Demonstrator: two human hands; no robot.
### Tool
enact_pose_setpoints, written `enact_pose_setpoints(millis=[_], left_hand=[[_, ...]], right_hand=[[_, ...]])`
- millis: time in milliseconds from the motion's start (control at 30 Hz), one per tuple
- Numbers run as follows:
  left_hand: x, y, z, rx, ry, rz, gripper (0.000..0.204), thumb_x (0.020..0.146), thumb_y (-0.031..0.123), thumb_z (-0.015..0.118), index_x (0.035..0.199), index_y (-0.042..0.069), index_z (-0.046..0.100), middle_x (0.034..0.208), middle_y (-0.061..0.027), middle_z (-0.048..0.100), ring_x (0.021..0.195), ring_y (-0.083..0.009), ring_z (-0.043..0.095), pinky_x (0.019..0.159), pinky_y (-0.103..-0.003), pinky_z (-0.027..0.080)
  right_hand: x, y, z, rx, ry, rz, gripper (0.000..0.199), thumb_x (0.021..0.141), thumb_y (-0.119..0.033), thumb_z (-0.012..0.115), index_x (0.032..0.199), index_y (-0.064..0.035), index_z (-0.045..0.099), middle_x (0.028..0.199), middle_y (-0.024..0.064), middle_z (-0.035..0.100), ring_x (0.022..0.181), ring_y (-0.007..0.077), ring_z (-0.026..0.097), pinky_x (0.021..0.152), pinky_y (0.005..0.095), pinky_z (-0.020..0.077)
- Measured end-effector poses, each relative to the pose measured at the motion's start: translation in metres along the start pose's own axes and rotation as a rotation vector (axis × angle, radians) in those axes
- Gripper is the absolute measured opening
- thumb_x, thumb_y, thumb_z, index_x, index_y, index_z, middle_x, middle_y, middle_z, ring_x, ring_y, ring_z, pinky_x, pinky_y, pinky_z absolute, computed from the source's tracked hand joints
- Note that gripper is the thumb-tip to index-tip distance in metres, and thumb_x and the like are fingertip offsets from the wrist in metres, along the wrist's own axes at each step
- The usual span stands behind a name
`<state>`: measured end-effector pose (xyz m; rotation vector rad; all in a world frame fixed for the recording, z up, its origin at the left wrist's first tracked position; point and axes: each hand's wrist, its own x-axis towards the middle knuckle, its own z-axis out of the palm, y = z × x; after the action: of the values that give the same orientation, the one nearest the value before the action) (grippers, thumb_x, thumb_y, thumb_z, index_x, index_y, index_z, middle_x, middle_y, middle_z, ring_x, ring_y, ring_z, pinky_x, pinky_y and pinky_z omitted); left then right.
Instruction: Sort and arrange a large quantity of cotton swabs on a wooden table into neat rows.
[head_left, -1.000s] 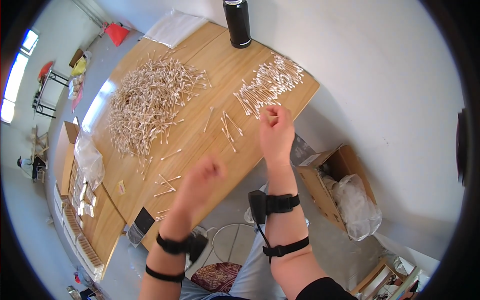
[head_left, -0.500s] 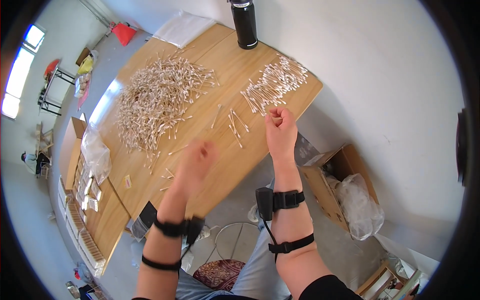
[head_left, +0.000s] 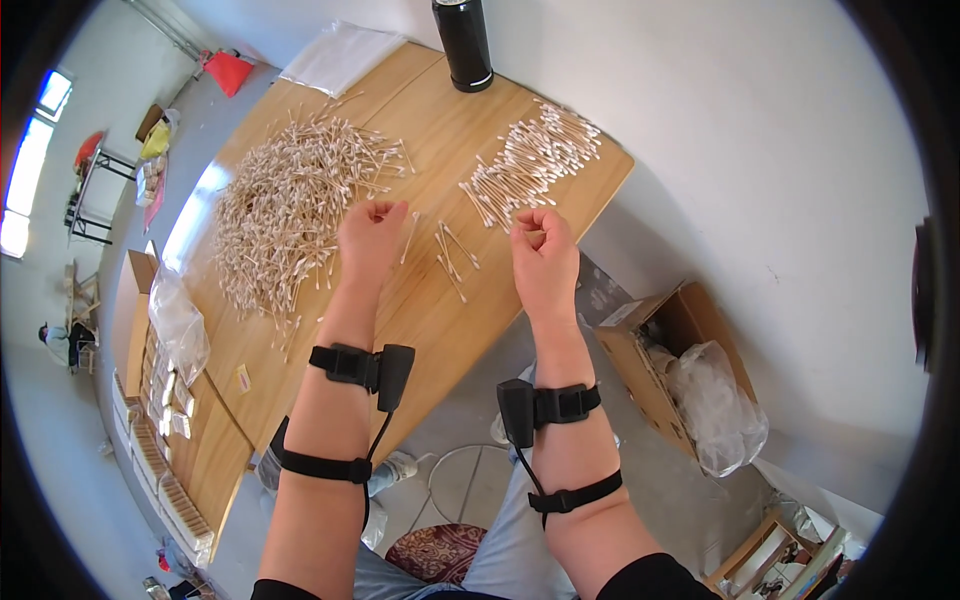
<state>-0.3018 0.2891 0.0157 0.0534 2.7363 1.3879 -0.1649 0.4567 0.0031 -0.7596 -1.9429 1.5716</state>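
A big loose heap of cotton swabs (head_left: pixel 290 205) covers the left part of the wooden table (head_left: pixel 440 320). A smaller, tidier pile of swabs (head_left: pixel 530 160) lies at the right, near the table's far edge. A few loose swabs (head_left: pixel 450 255) lie between my hands. My left hand (head_left: pixel 372 238) hovers at the near right edge of the big heap, fingers curled, with nothing visible in it. My right hand (head_left: pixel 543 258) is just in front of the tidy pile, fingertips pinched together on what looks like a few swabs. Both forearms wear black straps.
A black cylindrical bottle (head_left: pixel 463 45) stands at the table's far edge, with a white plastic sheet (head_left: pixel 340 55) to its left. An open cardboard box (head_left: pixel 660 340) with a clear bag (head_left: pixel 715 405) sits on the floor at the right. Small packets (head_left: pixel 165 400) line the left.
My left hand has moved up from the near table edge to the edge of the big heap. My right hand has stayed almost in place by the tidy pile.
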Motion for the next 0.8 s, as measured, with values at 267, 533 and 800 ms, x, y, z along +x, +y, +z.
enact_pose_setpoints(millis=[267,533,800], left_hand=[[-0.108,0.037,-0.058,-0.525,-0.277,0.039,0.006,0.088,0.006,0.066,0.085,0.003,0.062,0.078,0.0047,0.055,0.074,-0.0049,0.050,0.067,-0.021,0.040],[-0.284,-0.060,-0.053,0.083,-0.818,0.240,0.019,0.083,0.018,0.071,0.075,0.002,0.064,0.084,-0.0122,0.062,0.076,-0.0295,0.062,0.067,-0.038,0.050],[-0.333,-0.147,-0.032,0.757,-0.630,0.214,0.046,0.089,0.025,0.066,0.127,0.004,0.053,0.116,-0.0224,0.061,0.108,-0.0336,0.061,0.090,-0.043,0.049]], right_hand=[[0.003,0.001,-0.012,0.067,0.073,0.047,0.018,0.086,-0.004,0.063,0.103,-0.0014,0.061,0.097,0.0085,0.060,0.068,0.0141,0.056,0.068,0.0299,0.0488],[0.006,0.003,-0.016,0.135,0.135,0.130,0.018,0.086,-0.007,0.063,0.103,-0.0014,0.061,0.096,0.0065,0.062,0.067,0.0118,0.056,0.066,0.0282,0.0485],[0.006,0.007,-0.020,0.198,0.151,0.160,0.016,0.087,-0.008,0.061,0.102,-0.0019,0.062,0.093,0.0040,0.062,0.065,0.0097,0.055,0.062,0.0267,0.0477]])
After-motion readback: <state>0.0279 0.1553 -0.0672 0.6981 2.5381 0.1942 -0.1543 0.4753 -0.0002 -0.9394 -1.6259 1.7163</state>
